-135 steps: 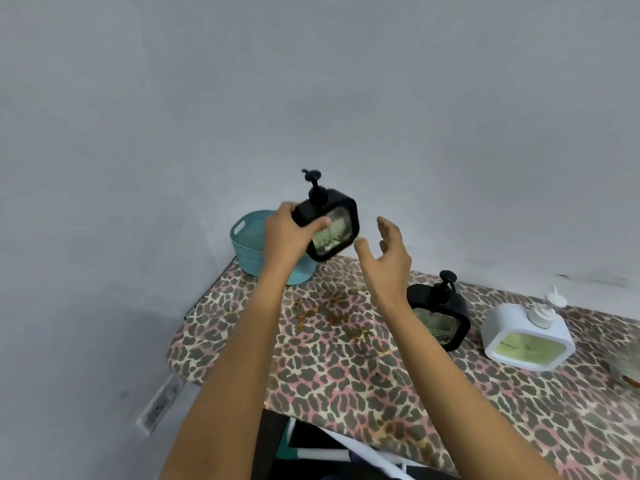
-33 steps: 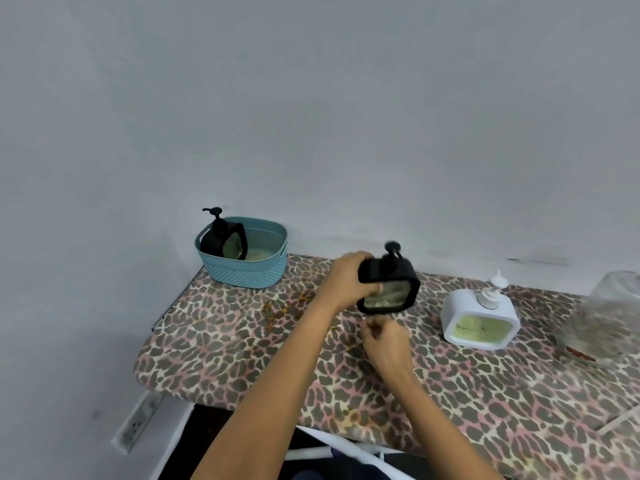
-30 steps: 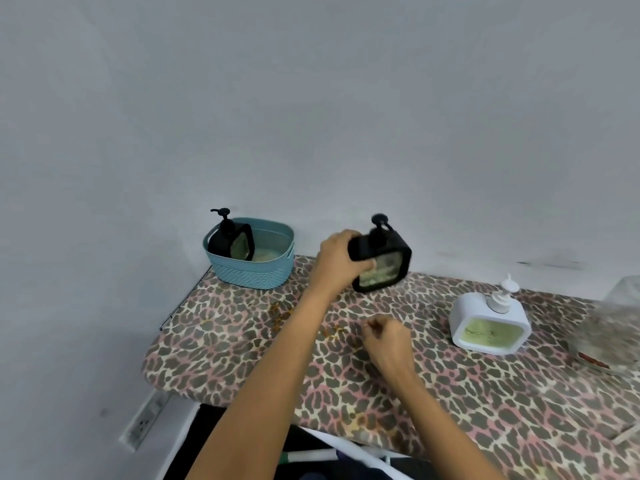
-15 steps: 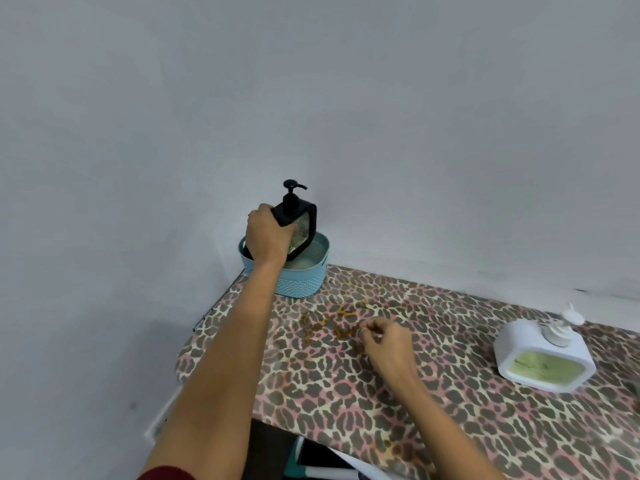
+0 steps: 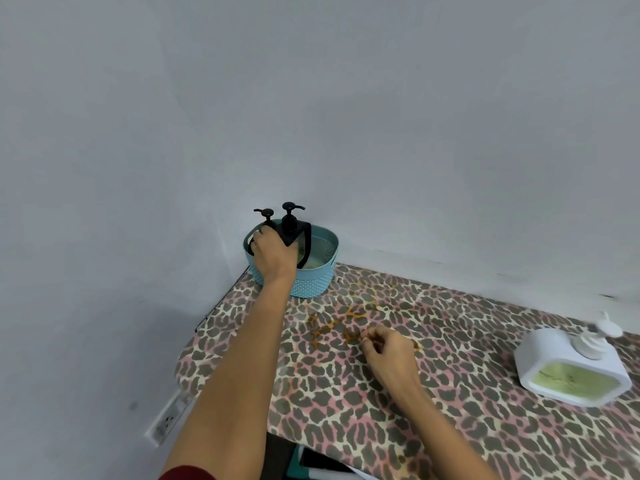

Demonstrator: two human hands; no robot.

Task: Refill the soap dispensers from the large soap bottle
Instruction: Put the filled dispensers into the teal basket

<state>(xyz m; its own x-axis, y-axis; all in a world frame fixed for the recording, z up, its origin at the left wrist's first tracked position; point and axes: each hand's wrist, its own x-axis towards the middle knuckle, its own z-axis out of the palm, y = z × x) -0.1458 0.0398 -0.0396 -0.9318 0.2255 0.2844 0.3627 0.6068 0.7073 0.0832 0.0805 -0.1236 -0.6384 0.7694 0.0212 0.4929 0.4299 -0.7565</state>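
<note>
My left hand (image 5: 273, 258) grips a black soap dispenser (image 5: 298, 237) by its top edge, holding it upright inside the teal basket (image 5: 311, 285) at the far left corner. Behind it only the pump (image 5: 265, 214) of a second black dispenser shows above my hand. A white dispenser (image 5: 571, 368) with pale green soap stands at the right on the table. My right hand (image 5: 389, 351) hovers low over the tabletop with fingers loosely curled, holding nothing. The large soap bottle is out of view.
The leopard-print table (image 5: 450, 393) meets grey walls at the back and left. Orange-brown smears (image 5: 336, 323) mark the cloth in front of the basket. A wall socket (image 5: 168, 422) sits low on the left, below the table edge.
My left hand has carried the black dispenser from mid-table leftward and lowered it into the teal basket beside the other one. My right hand stayed curled over the table.
</note>
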